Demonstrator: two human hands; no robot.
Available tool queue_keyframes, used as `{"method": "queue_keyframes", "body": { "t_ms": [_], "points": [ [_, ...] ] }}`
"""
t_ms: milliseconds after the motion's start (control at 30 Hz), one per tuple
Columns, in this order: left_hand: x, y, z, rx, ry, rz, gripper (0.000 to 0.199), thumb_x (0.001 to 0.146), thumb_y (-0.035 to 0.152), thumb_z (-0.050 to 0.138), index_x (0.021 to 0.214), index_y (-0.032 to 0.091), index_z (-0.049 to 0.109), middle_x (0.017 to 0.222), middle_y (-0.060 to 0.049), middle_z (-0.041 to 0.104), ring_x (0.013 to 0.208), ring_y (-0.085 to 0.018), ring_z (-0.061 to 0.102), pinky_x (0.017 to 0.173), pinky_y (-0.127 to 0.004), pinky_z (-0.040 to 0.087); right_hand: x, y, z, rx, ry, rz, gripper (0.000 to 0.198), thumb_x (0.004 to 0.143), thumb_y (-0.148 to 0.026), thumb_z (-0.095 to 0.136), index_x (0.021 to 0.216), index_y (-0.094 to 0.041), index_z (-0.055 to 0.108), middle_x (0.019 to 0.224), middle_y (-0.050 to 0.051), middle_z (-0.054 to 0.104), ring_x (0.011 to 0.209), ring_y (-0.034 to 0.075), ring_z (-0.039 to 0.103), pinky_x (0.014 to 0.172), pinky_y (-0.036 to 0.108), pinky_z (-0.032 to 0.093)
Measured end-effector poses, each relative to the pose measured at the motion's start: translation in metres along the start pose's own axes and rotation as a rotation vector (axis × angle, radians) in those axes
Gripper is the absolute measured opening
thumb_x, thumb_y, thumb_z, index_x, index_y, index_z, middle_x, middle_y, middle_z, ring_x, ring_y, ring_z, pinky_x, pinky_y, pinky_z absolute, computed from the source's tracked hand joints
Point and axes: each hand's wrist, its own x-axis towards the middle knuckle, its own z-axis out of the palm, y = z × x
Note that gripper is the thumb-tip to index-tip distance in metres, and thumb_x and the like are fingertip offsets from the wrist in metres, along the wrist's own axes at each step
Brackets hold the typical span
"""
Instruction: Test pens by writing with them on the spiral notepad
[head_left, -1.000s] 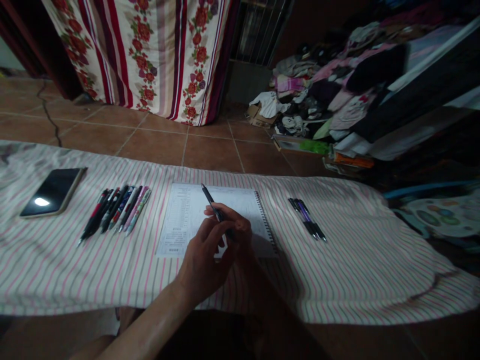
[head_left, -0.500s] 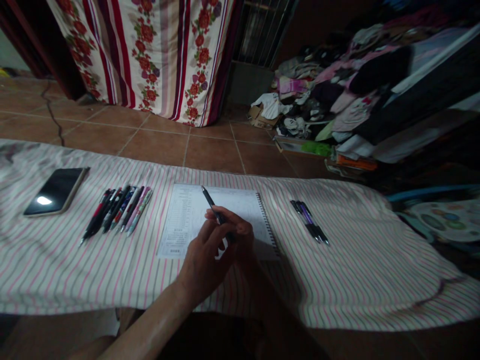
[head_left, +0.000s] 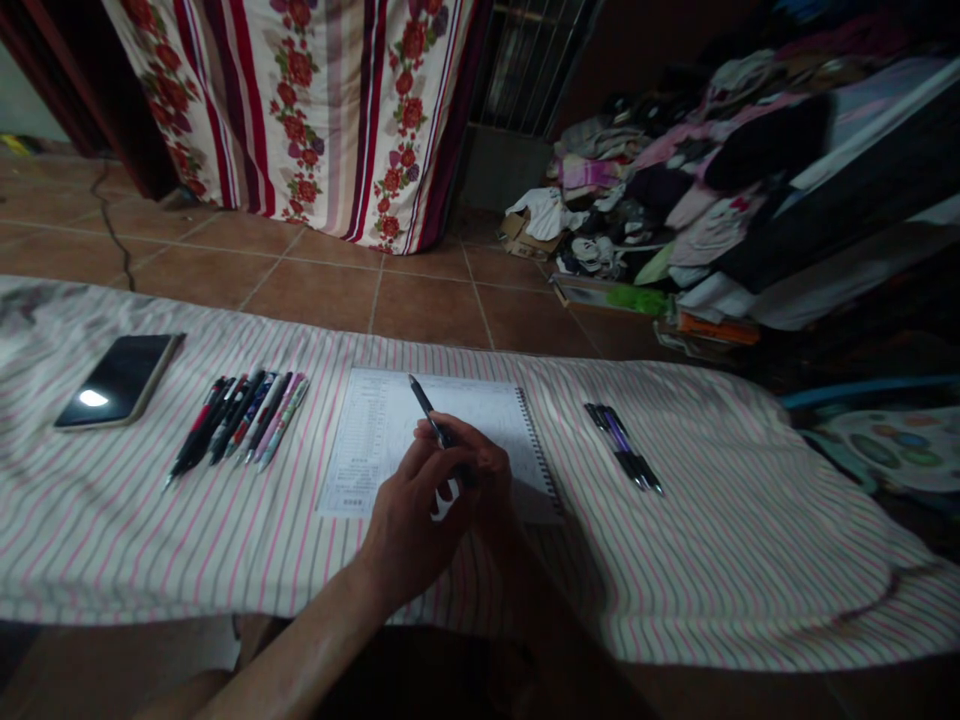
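A dark pen (head_left: 421, 396) is held between my two hands above a spiral notebook (head_left: 360, 440), its tip pointing up and to the left. My left hand (head_left: 412, 505) closes thumb and fingers on the pen's lower end. On the other side, my right hand (head_left: 487, 470) has its fingers wrapped round the pen's middle and lower part, partly hidden behind the left. Printed text shows on the notebook's left side. To the left lies a row of several pens (head_left: 240, 420), and to the right a small group of pens (head_left: 622, 447), one of them purple.
A striped cloth (head_left: 712, 540) covers the surface under everything. At the far left lies a phone (head_left: 120, 380). Beyond the cloth are a tiled floor (head_left: 427, 305), a floral curtain (head_left: 330, 120) and a heap of clothes (head_left: 675, 190). A patterned stool (head_left: 892, 445) stands at the right.
The view has shifted very slightly, so things sit a little further right. Both hands keep the same hold on the pen.
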Motion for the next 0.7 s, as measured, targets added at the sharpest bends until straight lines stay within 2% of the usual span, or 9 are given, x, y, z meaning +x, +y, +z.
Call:
{"method": "queue_keyframes", "body": {
  "t_ms": [167, 333, 433, 533, 700],
  "points": [
    [0.0, -0.004, 0.001, 0.0, 0.018, 0.017, 0.023, 0.08, 0.018, 0.054, 0.102, 0.022, 0.057, 0.1, -0.005, 0.053, 0.061, -0.006, 0.051, 0.052, -0.021, 0.047, 0.001, 0.001, -0.002, 0.003, -0.027, -0.002, 0.031, 0.075, -0.037, 0.057, 0.101, -0.025, 0.068, 0.098, 0.006, 0.07, 0.066, 0.016, 0.064, 0.043, 0.022, 0.046],
    [-0.001, -0.004, 0.0, 0.008, -0.014, 0.045, 0.028, 0.079, 0.017, 0.054, 0.107, 0.021, 0.055, 0.097, -0.005, 0.053, 0.062, -0.007, 0.052, 0.051, -0.021, 0.047, 0.006, 0.008, -0.003, 0.062, -0.029, -0.034, 0.031, 0.074, -0.037, 0.058, 0.101, -0.024, 0.068, 0.097, 0.007, 0.069, 0.077, 0.019, 0.065, 0.046, 0.023, 0.046],
    [-0.002, -0.003, -0.001, 0.04, -0.043, 0.049, 0.041, 0.078, 0.017, 0.056, 0.118, 0.021, 0.048, 0.097, -0.005, 0.053, 0.063, -0.008, 0.052, 0.053, -0.023, 0.047, 0.009, 0.011, -0.003, 0.089, 0.015, -0.089, 0.03, 0.074, -0.036, 0.06, 0.101, -0.024, 0.066, 0.093, 0.005, 0.068, 0.076, 0.017, 0.063, 0.048, 0.022, 0.046],
    [-0.003, -0.003, -0.001, 0.036, -0.044, 0.064, 0.048, 0.08, 0.017, 0.055, 0.125, 0.023, 0.04, 0.098, -0.006, 0.054, 0.065, -0.009, 0.053, 0.053, -0.023, 0.047, 0.01, 0.009, 0.001, 0.101, 0.079, -0.078, 0.029, 0.072, -0.033, 0.064, 0.099, -0.024, 0.063, 0.088, 0.003, 0.065, 0.069, 0.013, 0.059, 0.048, 0.021, 0.044],
    [-0.004, -0.002, 0.0, 0.021, 0.046, 0.121, 0.037, 0.085, 0.013, 0.046, 0.121, 0.021, 0.041, 0.089, -0.003, 0.055, 0.063, -0.009, 0.052, 0.054, -0.022, 0.045, 0.011, 0.0, 0.012, 0.237, 0.186, -0.007, 0.028, 0.069, -0.031, 0.068, 0.094, -0.024, 0.061, 0.079, -0.001, 0.06, 0.066, 0.01, 0.055, 0.051, 0.021, 0.043]
  ]
}}
